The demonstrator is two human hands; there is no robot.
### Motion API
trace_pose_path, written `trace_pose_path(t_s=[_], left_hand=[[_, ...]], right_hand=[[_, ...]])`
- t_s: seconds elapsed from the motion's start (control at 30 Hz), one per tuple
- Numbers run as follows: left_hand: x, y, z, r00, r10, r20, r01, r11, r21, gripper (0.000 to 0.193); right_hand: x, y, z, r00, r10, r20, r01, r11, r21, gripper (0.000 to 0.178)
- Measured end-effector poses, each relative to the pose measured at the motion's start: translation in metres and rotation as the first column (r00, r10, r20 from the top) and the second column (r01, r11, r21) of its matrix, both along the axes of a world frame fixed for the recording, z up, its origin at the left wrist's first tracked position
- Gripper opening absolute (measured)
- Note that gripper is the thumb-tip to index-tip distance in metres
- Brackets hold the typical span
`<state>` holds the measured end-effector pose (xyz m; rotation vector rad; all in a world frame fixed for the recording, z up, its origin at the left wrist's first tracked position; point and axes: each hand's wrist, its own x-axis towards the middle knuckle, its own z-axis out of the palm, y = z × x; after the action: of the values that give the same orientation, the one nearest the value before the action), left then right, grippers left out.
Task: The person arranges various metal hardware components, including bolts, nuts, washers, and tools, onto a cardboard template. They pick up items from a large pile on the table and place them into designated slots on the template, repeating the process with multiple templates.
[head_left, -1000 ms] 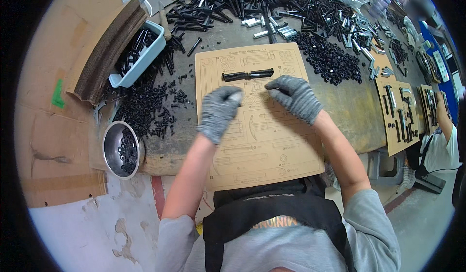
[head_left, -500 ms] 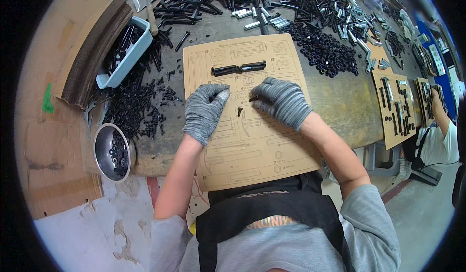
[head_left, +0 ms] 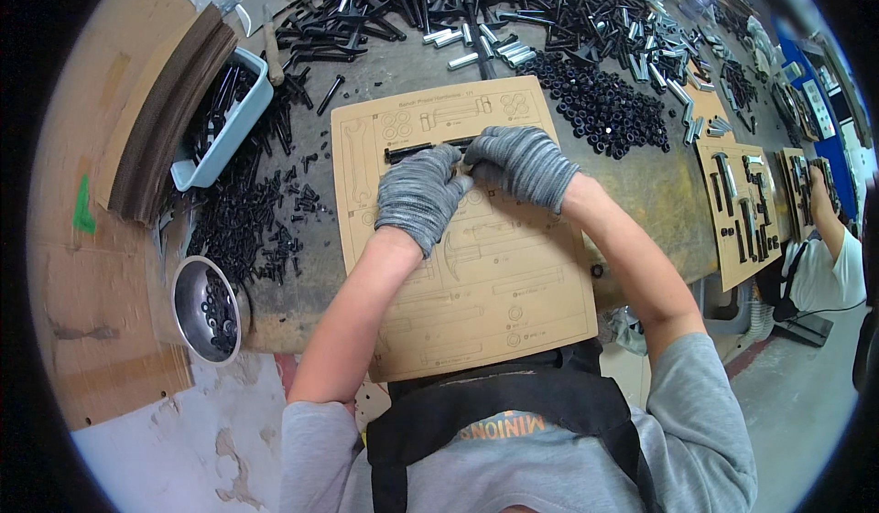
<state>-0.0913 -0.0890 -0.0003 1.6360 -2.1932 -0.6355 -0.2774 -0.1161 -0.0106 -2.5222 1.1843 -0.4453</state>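
Over the upper part of a brown printed cardboard sheet [head_left: 430, 330], my two hands in grey knit gloves meet, fingertips almost touching. My left hand [head_left: 419, 197] has its thumb and fingers pinched together; whatever is between them is hidden. Just to its right, my right hand [head_left: 524, 165] curls its fingers down, and its fingertips are out of sight behind the glove. A long black bolt [head_left: 403, 153] lies crosswise on the sheet right behind my hands, which partly cover it. Outline drawings of hardware show on the sheet.
Loose black bolts and silver sleeves [head_left: 464, 60] are heaped at the back, with black nuts [head_left: 609, 110] at right. A blue bin [head_left: 240, 129], small screws [head_left: 247, 229] and a metal bowl [head_left: 206, 321] stand left. At right are filled cards [head_left: 746, 211] and another person's arm [head_left: 829, 211].
Both hands have come together and moved up the sheet towards the long bolt. The small bolt that lay between them no longer shows. The view has shifted slightly.
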Motion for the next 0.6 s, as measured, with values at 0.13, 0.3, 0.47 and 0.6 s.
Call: trace_pose_path(t_s=[0.13,0.3,0.47,0.6], left_hand=[[0.008,0.003,0.004,0.988,0.034,-0.153,-0.01,0.988,0.157,0.033],[0.054,0.017,0.003,0.98,0.086,-0.179,-0.077,0.995,0.056,0.027],[0.036,0.048,0.018,0.998,-0.033,0.058,0.027,0.994,0.104,0.031],[0.034,0.049,-0.005,0.993,-0.053,0.109,0.055,0.998,-0.015,0.026]], right_hand=[[0.007,0.003,-0.006,0.992,-0.01,0.126,0.014,0.999,-0.037,0.02],[-0.003,0.023,0.001,0.976,-0.046,0.212,0.038,0.998,0.042,0.018],[0.029,0.039,0.005,0.998,0.036,0.043,-0.034,0.998,-0.055,0.016],[0.052,0.056,0.014,0.964,-0.053,-0.261,0.041,0.998,-0.052,0.015]])
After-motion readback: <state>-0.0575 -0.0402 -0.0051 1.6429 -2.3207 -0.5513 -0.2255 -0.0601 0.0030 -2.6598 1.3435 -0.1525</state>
